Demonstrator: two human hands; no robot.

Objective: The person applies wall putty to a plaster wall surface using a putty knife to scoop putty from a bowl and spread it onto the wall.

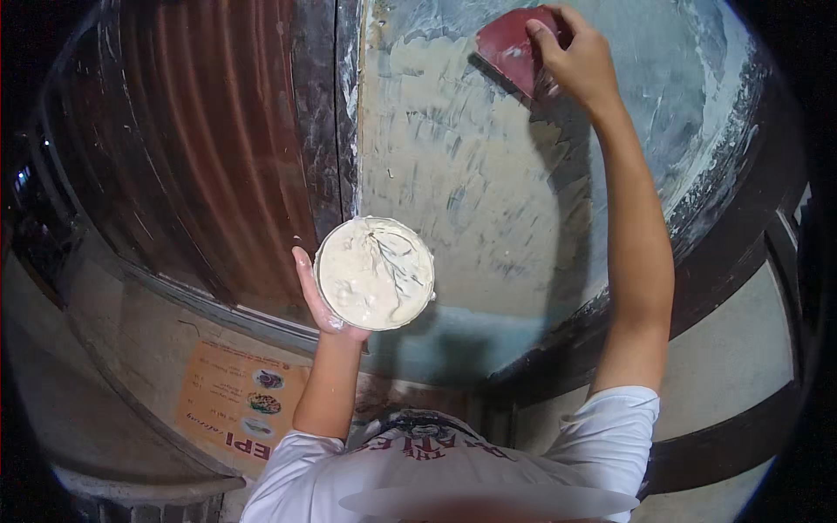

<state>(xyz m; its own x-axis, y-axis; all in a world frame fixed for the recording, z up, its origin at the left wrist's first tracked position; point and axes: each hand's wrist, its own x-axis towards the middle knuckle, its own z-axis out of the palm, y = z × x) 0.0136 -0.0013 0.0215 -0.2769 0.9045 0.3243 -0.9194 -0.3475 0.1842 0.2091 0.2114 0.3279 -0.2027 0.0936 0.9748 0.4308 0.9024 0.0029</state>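
Note:
My left hand (316, 296) supports a round tub (388, 327) from its left side and underneath. Off-white putty (362, 279) fills the tub, its surface grooved and dark-streaked on the right; the fingers below are hidden. Up and to the right, my right hand (577, 63) grips a red flat scraper (507, 50), thumb on its near face. The scraper's lower edge lies close to a wall panel (471, 183), but contact cannot be made out. Uneven beige putty coats much of that panel, with blue-grey showing through and along its right and lower parts.
Left of the panel stands a dark upright post (323, 113), then reddish-brown ribbed sheeting (209, 113). An orange printed sheet (214, 392) lies lower left, beneath my left forearm. Dark curved framing (732, 279) borders the panel on the right.

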